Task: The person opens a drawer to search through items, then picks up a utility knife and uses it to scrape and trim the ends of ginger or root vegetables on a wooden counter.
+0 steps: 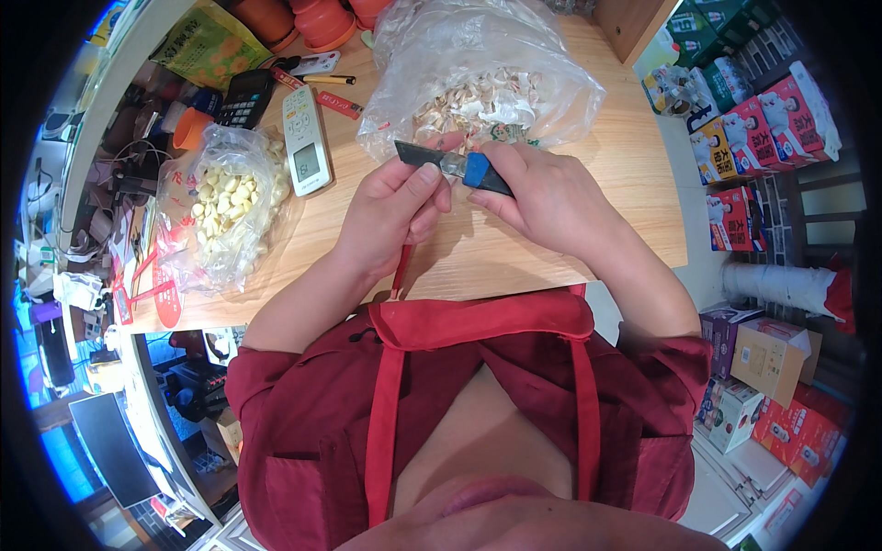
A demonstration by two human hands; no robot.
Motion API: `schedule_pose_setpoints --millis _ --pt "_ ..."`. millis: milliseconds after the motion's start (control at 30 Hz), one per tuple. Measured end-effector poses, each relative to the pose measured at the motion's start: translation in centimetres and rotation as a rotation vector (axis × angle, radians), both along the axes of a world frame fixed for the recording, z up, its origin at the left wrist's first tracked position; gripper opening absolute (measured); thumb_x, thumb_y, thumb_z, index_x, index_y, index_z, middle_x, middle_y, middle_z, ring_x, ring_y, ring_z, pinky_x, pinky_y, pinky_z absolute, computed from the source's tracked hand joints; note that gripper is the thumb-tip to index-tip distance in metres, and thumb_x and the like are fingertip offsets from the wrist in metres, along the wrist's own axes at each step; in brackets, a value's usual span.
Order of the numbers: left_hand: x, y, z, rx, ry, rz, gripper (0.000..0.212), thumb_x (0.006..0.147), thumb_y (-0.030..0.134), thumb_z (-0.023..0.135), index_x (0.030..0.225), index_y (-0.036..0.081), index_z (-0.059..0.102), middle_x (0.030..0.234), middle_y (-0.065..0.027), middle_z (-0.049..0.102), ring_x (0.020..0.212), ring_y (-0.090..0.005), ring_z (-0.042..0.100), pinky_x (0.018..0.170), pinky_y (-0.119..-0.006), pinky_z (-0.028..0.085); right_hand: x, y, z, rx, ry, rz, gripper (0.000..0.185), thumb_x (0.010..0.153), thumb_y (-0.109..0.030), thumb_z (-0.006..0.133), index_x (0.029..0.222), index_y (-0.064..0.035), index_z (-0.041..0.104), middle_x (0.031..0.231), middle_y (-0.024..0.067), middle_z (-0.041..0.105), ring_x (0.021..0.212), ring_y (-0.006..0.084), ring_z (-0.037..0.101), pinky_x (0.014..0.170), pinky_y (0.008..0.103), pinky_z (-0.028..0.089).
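Observation:
A utility knife (pixel 482 172) with a blue collar and dark handle is gripped in my right hand (pixel 551 193). Its dark, slant-tipped blade (pixel 417 155) points left, across the fingers of my left hand (pixel 396 206). My left thumb presses near the blade, and the other fingers curl in below it; whether they pinch something small is hidden. Just beyond both hands lies an open clear plastic bag (pixel 579 89) holding papery garlic skins and unpeeled cloves (pixel 475 103). To the left, another clear bag (pixel 269 155) is filled with peeled garlic cloves (pixel 231 200).
On the wooden table (pixel 482 258) are an air-conditioner remote (pixel 306 131), a calculator (pixel 246 96), a pen (pixel 331 80) and a yellow-green packet (pixel 210 45). Orange plant pots (pixel 320 24) stand at the back. Cartons (pixel 751 131) line the floor at right. Cluttered shelving runs along the left.

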State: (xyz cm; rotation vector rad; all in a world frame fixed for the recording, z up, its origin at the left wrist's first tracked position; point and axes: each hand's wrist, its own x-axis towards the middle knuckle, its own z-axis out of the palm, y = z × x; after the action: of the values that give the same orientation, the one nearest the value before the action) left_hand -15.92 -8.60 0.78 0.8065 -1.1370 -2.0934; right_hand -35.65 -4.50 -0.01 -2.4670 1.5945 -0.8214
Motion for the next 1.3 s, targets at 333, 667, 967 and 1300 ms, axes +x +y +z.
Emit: schedule_pose_setpoints --millis 333,667,967,1300 --pt "-0.1 0.3 0.4 -0.008 -0.094 0.022 0.034 0.095 0.019 0.043 0.126 0.007 0.047 0.068 0.0011 0.051 0.047 -0.0026 0.035 0.041 -0.016 0.027 0.1 0.1 0.3 -0.023 0.008 -0.011 0.032 0.081 -0.033 0.059 0.089 -0.0038 0.048 0.073 0.0131 0.058 0.065 0.0308 0.06 0.053 0.0389 0.047" --pt "-0.5 0.1 0.5 -0.003 -0.004 0.054 0.034 0.094 0.012 0.041 0.127 0.001 0.044 0.08 -0.0011 0.052 0.055 -0.0043 0.039 0.045 -0.016 0.03 0.0 -0.1 0.1 -0.039 0.005 -0.034 0.036 0.082 -0.035 0.058 0.097 -0.0036 0.049 0.075 0.0143 0.059 0.068 0.0311 0.061 0.054 0.0389 0.048" --pt "-0.3 -0.1 -0.2 -0.019 0.05 0.057 0.033 0.093 0.007 0.042 0.125 -0.001 0.045 0.083 -0.0007 0.05 0.059 -0.0062 0.039 0.047 -0.017 0.032 -0.1 -0.1 -0.1 0.0 0.01 -0.021 0.035 0.083 -0.036 0.057 0.097 -0.0044 0.049 0.075 0.0147 0.059 0.068 0.0319 0.061 0.055 0.0398 0.048" --pt "-0.1 -0.1 -0.3 0.003 0.078 0.041 0.034 0.091 0.007 0.046 0.124 -0.002 0.046 0.086 -0.0021 0.051 0.059 -0.0055 0.038 0.047 -0.018 0.029 -0.1 -0.1 0.1 0.025 0.002 -0.01 0.035 0.082 -0.035 0.058 0.096 -0.004 0.048 0.075 0.0149 0.059 0.067 0.0324 0.061 0.055 0.0402 0.048"
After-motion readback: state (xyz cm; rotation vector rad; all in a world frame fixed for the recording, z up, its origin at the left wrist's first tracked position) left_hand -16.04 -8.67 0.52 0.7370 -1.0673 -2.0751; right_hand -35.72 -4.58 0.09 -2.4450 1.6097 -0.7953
